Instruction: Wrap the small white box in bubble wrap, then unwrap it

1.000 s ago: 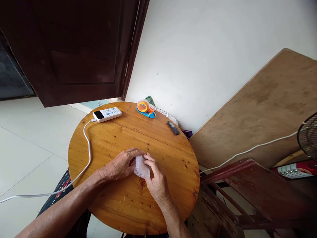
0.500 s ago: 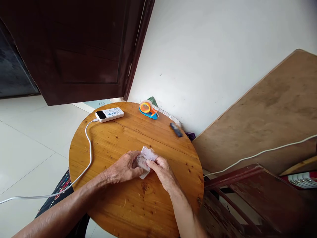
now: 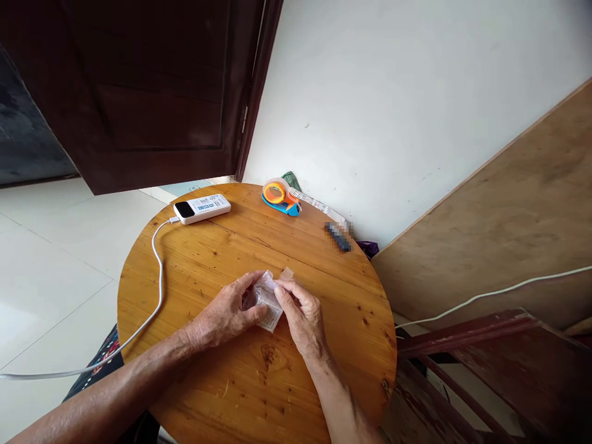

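Both hands rest on a round wooden table (image 3: 222, 246) and pinch a small clear plastic packet (image 3: 265, 300) between them. My left hand (image 3: 229, 313) grips the packet's left side with thumb and fingers. My right hand (image 3: 303, 316) holds its right edge, where a small tab of clear tape (image 3: 287, 274) sticks up. What the packet holds cannot be made out.
At the table's far edge lie a white power bank (image 3: 202, 208) with a white cable (image 3: 157, 290), an orange and blue tape dispenser (image 3: 279, 196) and a small dark object (image 3: 337, 237). A wooden board (image 3: 504, 216) leans on the wall at right, above a dark red wooden frame (image 3: 504, 364).
The hands have turned and reworked the packet on the table. A tab of tape now sticks up at its far edge. The view has shifted slightly.
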A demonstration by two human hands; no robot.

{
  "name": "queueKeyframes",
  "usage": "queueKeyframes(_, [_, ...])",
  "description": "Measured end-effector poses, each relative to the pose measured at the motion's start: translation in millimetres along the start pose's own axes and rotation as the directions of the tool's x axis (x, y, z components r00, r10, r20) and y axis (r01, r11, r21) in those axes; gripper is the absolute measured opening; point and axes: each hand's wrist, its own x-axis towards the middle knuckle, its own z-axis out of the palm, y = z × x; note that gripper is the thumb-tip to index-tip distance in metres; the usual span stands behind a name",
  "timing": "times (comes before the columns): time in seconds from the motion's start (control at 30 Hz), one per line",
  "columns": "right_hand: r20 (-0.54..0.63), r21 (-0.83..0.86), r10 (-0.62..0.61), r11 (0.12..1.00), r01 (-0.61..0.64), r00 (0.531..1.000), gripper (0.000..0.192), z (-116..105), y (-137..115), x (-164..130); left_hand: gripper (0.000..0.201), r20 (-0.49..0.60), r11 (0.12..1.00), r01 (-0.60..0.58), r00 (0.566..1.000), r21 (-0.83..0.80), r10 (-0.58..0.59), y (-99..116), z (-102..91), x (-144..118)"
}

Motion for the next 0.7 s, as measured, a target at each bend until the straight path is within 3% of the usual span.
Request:
queueKeyframes(0.2, [-0.026,-0.025,-0.141,0.990,0.140,0.990,0.016,4.0,-5.6,-2.5,0.071,-0.013,0.999,0.003,1.000,-0.049,-0.004,0.7,1.9,1.1])
queueKeyframes(0.47, [-0.047,-0.034,-0.185,0.983,0.183,0.982,0.017,8.2,-2.4,-2.1,0.059,-0.116,0.985,-0.030,0.992,0.171,0.050,-1.1,3.6,2.8])
queueKeyframes(0.7, [-0.034,-0.173,-0.254,0.954,0.245,0.967,0.021,10.2,5.9,-0.7,0.052,-0.165,0.934,-0.114,0.970,0.340,0.178,-7.9,7.7,8.4])
